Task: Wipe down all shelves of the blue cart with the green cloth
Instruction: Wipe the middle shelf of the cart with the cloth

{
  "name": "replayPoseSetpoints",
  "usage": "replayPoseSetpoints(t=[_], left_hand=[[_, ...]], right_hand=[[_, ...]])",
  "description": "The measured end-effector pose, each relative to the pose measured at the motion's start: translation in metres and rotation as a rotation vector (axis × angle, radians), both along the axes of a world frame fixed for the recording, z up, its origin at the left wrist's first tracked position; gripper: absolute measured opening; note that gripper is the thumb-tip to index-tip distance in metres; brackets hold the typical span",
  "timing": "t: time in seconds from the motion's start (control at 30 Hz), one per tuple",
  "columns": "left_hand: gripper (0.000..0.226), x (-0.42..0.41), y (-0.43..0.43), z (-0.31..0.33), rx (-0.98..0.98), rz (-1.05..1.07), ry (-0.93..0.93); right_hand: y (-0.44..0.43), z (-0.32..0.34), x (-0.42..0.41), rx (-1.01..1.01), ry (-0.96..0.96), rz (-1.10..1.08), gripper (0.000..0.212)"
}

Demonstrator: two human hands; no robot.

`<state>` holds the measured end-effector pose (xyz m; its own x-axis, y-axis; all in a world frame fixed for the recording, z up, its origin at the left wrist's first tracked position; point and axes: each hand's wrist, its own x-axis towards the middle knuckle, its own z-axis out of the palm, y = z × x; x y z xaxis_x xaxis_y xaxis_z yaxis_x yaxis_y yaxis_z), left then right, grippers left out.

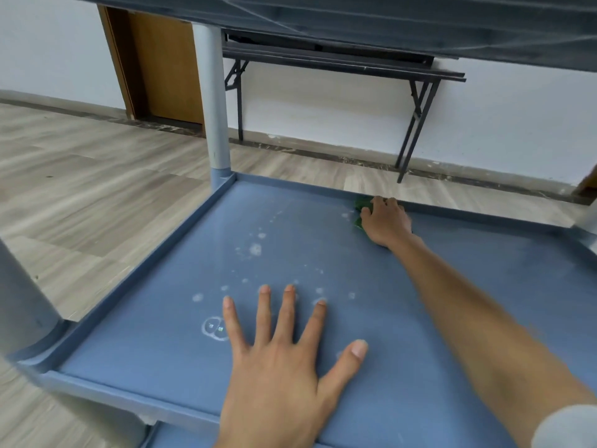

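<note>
I look down on a blue cart shelf [155,334] with a raised rim and several whitish spots and rings on its surface. My right hand [386,221] reaches to the far rim and presses down on the green cloth [361,206], of which only a small edge shows to the left of the fingers. My left hand [281,360] lies flat on the near part of the shelf, fingers spread, holding nothing. The underside of the shelf above [355,17] fills the top of the view.
Grey cart posts stand at the far left corner [214,101] and the near left corner [22,305]. Beyond the cart are wood-look floor [80,176], a white wall, a brown door [161,66] and black folding tables [339,64].
</note>
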<state>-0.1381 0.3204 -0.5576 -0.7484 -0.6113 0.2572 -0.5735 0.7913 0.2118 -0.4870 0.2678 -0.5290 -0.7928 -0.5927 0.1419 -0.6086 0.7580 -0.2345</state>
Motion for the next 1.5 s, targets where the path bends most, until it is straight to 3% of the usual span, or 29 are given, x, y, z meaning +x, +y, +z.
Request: replayPoseSetpoints(t=[0.2,0.3,0.43,0.6,0.73,0.87,1.07,1.2,1.33,1.5], left_hand=[[0.086,0.007,0.002,0.010,0.091,-0.003,-0.059],[0.101,0.009,0.003,0.017,0.095,-0.017,-0.078],[0.103,0.010,0.004,0.024,0.135,-0.005,-0.099],[0.095,0.011,0.005,0.022,0.139,-0.021,-0.132],[0.102,0.010,0.005,0.023,0.133,-0.016,-0.135],[0.116,0.009,0.006,0.021,0.104,-0.013,-0.133],[0.099,0.005,0.005,0.020,0.093,-0.002,-0.095],[0.075,0.003,0.003,0.012,0.102,-0.030,-0.087],[0.075,0.002,0.002,0.004,0.042,-0.019,-0.032],[0.076,-0.001,0.002,0.003,0.028,0.004,-0.018]], right_hand=[[0.063,0.007,0.072,0.130,-0.047,0.162,0.053],[0.115,0.008,0.137,0.150,-0.037,0.249,0.055],[0.198,0.006,0.228,0.108,-0.070,0.403,0.066],[0.247,-0.011,0.270,0.002,0.121,0.368,0.054],[0.224,-0.015,0.258,0.015,0.123,0.360,0.059],[0.180,-0.001,0.227,0.099,-0.017,0.382,0.082],[0.087,-0.007,0.131,0.026,0.033,0.312,0.041],[0.018,-0.007,0.063,-0.011,-0.002,0.223,0.043],[-0.028,-0.004,0.026,0.041,0.035,0.184,0.045],[-0.052,-0.005,0.002,-0.042,-0.013,0.056,0.050]])
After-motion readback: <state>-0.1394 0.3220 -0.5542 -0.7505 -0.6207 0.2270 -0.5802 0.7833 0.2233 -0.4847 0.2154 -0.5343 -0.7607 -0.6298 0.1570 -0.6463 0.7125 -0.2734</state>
